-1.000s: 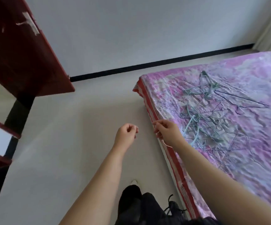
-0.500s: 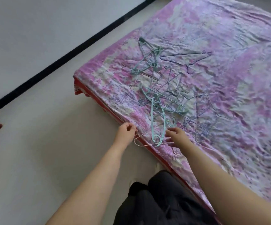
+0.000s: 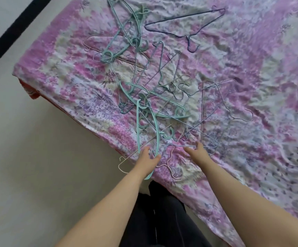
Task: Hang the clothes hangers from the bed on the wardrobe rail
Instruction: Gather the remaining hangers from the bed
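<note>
Tangled hangers (image 3: 155, 97) lie on bed (image 3: 251, 157) near its edge; left hand (image 3: 147, 162) pinches teal hanger (image 3: 138, 125), right hand (image 3: 197, 152) open, empty; light, stiff, snag-prone, best lifted by hooks.

No legible text, label, brand, number or sign appears on any visible surface; the pink and purple floral bedsheet (image 3: 233, 86) carries a printed pattern only.
</note>
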The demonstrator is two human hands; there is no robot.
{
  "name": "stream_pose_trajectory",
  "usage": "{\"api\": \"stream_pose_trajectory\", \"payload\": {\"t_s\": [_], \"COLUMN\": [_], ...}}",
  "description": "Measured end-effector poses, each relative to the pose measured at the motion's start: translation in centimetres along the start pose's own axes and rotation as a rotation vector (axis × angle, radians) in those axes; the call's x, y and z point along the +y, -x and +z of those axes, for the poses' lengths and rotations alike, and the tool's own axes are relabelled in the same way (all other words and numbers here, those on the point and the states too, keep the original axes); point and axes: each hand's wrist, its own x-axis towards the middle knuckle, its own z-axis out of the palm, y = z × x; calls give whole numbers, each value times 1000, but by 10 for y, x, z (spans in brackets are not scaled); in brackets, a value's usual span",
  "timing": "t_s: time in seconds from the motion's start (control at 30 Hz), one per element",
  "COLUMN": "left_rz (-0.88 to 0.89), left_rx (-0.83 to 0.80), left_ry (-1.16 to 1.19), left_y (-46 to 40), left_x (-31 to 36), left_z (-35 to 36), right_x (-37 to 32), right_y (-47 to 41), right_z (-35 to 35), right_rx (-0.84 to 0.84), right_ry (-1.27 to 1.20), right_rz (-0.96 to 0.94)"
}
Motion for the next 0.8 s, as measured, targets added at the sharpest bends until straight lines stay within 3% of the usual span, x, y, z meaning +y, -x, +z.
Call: {"api": "stream_pose_trajectory", "payload": {"t_s": [0.2,0.37,0.53,0.67,0.8], "left_rz": [-60,-171,-212,-257,-160], "left_rx": [-38,-27,26,-28,72], "left_ry": [-313,-350,-558,-337,-152], "left_y": [-75,-128,-146,-156,-138], "left_x": [-8,-12,-12,-6,11], "left_z": [14,16,25,19,3], "right_x": [-9,-7,-20,-28,-32], "right_y": [-79,-136,-152,-165,-160], "right_z": [-15,-11,-1,8,9], "right_rx": [97,147,195,82,-52], "right_ry": [1,59,472,197,-120], "right_rz": [51,197,227,239,245]}}
